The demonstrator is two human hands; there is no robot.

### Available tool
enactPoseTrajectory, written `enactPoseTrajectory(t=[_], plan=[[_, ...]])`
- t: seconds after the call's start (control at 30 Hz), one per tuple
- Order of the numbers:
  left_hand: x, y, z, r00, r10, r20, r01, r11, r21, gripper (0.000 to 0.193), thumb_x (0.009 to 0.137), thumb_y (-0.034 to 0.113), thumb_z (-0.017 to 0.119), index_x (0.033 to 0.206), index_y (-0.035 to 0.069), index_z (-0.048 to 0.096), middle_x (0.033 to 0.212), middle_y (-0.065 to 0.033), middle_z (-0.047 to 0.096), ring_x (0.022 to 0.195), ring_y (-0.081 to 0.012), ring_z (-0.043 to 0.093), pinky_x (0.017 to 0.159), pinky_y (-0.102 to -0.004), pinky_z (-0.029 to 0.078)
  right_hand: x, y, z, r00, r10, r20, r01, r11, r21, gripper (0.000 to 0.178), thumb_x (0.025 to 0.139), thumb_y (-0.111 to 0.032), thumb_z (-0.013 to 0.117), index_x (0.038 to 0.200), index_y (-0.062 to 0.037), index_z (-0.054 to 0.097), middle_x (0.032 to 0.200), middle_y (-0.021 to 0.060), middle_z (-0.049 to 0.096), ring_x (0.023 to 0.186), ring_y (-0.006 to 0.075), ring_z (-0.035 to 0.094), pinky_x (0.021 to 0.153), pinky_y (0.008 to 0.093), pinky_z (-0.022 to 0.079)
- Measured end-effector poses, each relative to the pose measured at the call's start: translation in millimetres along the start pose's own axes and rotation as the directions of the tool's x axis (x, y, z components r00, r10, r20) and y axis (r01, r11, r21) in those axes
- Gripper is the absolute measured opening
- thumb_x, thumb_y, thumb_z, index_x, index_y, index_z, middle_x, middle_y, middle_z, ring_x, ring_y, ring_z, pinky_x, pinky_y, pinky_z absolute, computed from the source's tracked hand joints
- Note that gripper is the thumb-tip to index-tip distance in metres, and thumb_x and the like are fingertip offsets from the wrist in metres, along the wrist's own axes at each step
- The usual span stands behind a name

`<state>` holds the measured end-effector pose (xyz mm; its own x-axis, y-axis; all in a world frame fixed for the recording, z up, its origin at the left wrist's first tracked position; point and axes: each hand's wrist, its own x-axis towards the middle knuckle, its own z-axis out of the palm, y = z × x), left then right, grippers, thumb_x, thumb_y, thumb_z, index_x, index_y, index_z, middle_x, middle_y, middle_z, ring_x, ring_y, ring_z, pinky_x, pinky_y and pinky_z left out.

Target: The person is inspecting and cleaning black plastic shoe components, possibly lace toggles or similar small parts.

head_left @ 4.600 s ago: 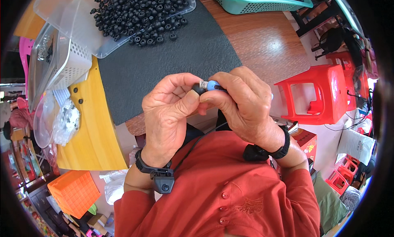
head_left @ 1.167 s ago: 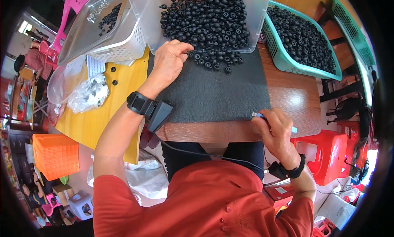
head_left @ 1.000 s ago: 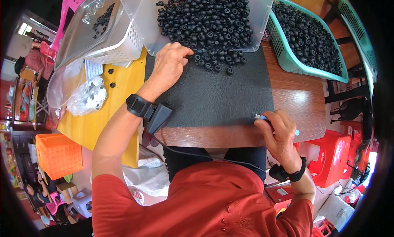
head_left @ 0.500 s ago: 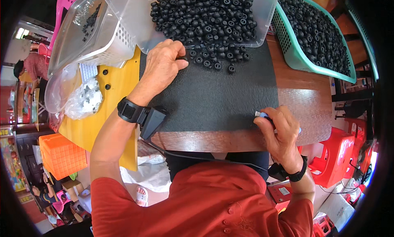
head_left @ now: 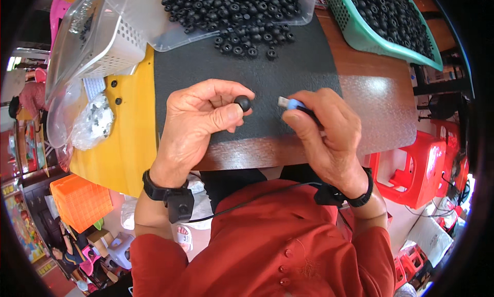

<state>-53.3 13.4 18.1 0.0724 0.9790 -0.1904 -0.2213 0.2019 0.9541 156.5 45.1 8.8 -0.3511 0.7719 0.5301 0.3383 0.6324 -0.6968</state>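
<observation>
Between the thumb and fingertips of my left hand (head_left: 190, 117) is a small round black plastic cap (head_left: 242, 103), raised over the dark mat (head_left: 298, 73). My right hand (head_left: 332, 132) is closed round a short blue-and-black handled tool (head_left: 295, 104). Its pale, flat tip points left at the cap, with a small gap between them. The tool's exact kind cannot be made out, as the fingers cover most of it. Beyond both hands, many loose black caps (head_left: 252, 39) spill from a clear plastic bin (head_left: 180, 41) onto the mat.
A green basket (head_left: 355, 32) full of black parts stands at the far right. At the left are a white perforated basket (head_left: 126, 39), a clear bag with white pieces (head_left: 95, 124) and two stray black caps on yellow wood. Red stools (head_left: 411, 168) stand right of the table.
My left hand has come back from the spilled caps toward me, now with a black cap in its fingers. My right hand has moved left and up with the tool, closer to the left.
</observation>
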Motion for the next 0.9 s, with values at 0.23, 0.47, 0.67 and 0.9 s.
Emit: enactPoseTrajectory(t=[0.23,0.47,0.67,0.9], plan=[[-17.6,-15.7,24.5,0.999,0.041,0.031,-0.032,0.965,-0.259,0.029,0.081,0.008,0.07,0.105,-0.006,0.061,0.087,-0.0116,0.064,0.071,-0.0165,0.06,0.065,-0.0259,0.049,-8.5,-8.0,3.1,0.998,-0.057,-0.024,0.058,0.998,0.036,0.017,0.073,-0.004,0.073,0.085,0.001,0.061,0.067,0.0115,0.056,0.058,0.0279,0.054,0.051,0.0354,0.043],[-24.4,-17.9,33.2,0.998,0.053,0.024,-0.045,0.964,-0.261,0.027,0.081,0.003,0.069,0.105,-0.005,0.062,0.094,-0.0093,0.065,0.077,-0.0131,0.06,0.069,-0.0237,0.05,-14.7,-13.9,1.3,0.996,-0.088,-0.023,0.089,0.995,0.041,0.019,0.073,-0.007,0.074,0.085,0.0001,0.061,0.067,0.0103,0.056,0.058,0.0269,0.054,0.051,0.0356,0.043],[-27.0,-17.9,35.2,0.995,0.083,0.057,-0.06,0.945,-0.323,0.025,0.081,-0.001,0.068,0.106,-0.005,0.063,0.097,-0.0091,0.066,0.087,-0.0127,0.062,0.079,-0.0242,0.051,-18.6,-15.1,-1.2,0.993,-0.117,0.004,0.117,0.993,-0.02,0.022,0.071,-0.008,0.075,0.086,-0.0002,0.061,0.068,0.0099,0.055,0.058,0.0268,0.054,0.051,0.0349,0.043],[-29.2,-18.1,38.6,0.99,0.127,0.064,-0.108,0.965,-0.239,0.025,0.081,0.001,0.069,0.104,-0.005,0.063,0.096,-0.0085,0.065,0.088,-0.014,0.062,0.082,-0.0262,0.051,-22.2,-16.6,-3.3,0.993,-0.118,0.003,0.118,0.993,-0.029,0.024,0.07,-0.009,0.076,0.086,0.0002,0.06,0.069,0.0099,0.055,0.058,0.0269,0.054,0.051,0.035,0.043]])
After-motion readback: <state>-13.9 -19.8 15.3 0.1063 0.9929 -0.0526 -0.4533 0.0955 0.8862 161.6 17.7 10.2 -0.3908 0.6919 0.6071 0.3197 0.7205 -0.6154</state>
